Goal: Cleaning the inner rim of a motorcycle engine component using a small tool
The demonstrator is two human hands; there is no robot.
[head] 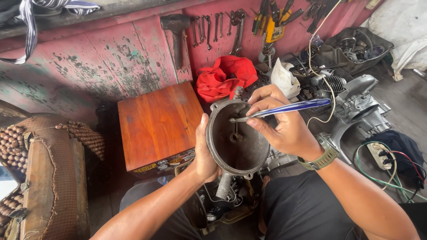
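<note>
A round, dark grey metal housing with a hollow bowl-like inside (240, 146) is held at the centre of the view, above the person's lap. The left hand (205, 153) is wrapped around its rim at nine o'clock, fingers closed behind the casting and thumb lying along the edge. The right hand (284, 126), with an olive-green wristwatch (321, 159) on its wrist, is closed in a pen-like grip on a blue-and-white striped screwdriver (284, 109), whose metal tip is set against the housing's inner wall near twelve o'clock.

A worn wall of red-painted boards (111, 62) is seen behind, at twelve o'clock, hung with a row of steel spanners (208, 29) and a dark hammer (177, 38). A polished reddish wooden box (158, 124) stands at ten o'clock of the housing, and a crumpled red cloth (224, 75) lies at twelve o'clock. Silver engine casings (360, 104) are spread over the floor at two o'clock, with a white power strip with coloured wires (382, 155) at three o'clock. A brown woven chair with wooden beads (40, 169) is seen at nine o'clock.
</note>
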